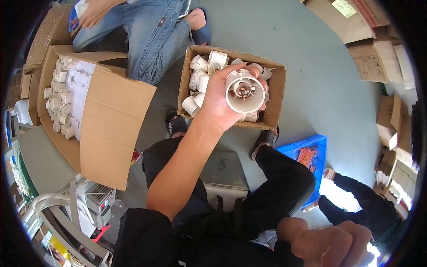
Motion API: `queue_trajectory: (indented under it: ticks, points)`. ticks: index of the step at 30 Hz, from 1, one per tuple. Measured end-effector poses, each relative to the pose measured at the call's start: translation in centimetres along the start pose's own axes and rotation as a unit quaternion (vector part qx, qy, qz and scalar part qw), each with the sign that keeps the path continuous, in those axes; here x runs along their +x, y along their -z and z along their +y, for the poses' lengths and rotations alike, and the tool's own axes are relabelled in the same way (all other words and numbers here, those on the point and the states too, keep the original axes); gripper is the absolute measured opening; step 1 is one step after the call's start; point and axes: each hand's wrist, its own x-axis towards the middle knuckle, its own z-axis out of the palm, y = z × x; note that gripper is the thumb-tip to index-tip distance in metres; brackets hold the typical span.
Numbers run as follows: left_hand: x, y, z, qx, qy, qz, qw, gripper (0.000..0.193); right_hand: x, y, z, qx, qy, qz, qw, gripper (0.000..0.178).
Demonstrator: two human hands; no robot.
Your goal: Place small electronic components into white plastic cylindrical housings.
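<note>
My left hand (218,100) is wrapped around a white round plastic housing (243,103), held over an open cardboard box. The housing's open end faces up, showing ribs, an inner ring and small coppery parts at its centre. Beneath it, the cardboard box (277,95) holds several white plastic housings (191,106), loosely piled. Near the lower right edge my right hand (329,242) is closed, raised close to the camera and apart from the housing. Whatever its fingers hold, if anything, is hidden.
At left, another carton (109,129) contains several white cylinders (55,103). A blue tray (321,153) with red-orange pieces (306,156) lies beyond my right knee. One person in jeans (153,38) sits opposite; another in dark clothes (364,196) is at right. Cartons (367,62) stand far right.
</note>
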Motion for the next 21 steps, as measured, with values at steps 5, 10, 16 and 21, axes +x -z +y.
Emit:
queue_trajectory:
  ticks: [5,10,16,21]
  points:
    - [0.0,0.3,0.0,-0.012,-0.002,-0.012,1.000,0.029,-0.2,0.6,0.2,0.020,0.024,-0.013,0.999,0.036]
    - [0.2,0.1,0.1,-0.036,0.006,-0.034,0.999,0.029,0.5,0.6,0.4,0.025,0.054,-0.026,0.998,0.041]
    - [0.1,-0.1,0.0,-0.003,0.003,0.012,1.000,0.030,0.6,0.2,-0.5,0.045,-0.118,0.067,0.990,0.044]
    - [0.4,0.0,-0.3,-0.005,0.008,-0.014,1.000,0.031,0.7,1.3,1.1,0.522,-0.001,0.030,0.853,0.028]
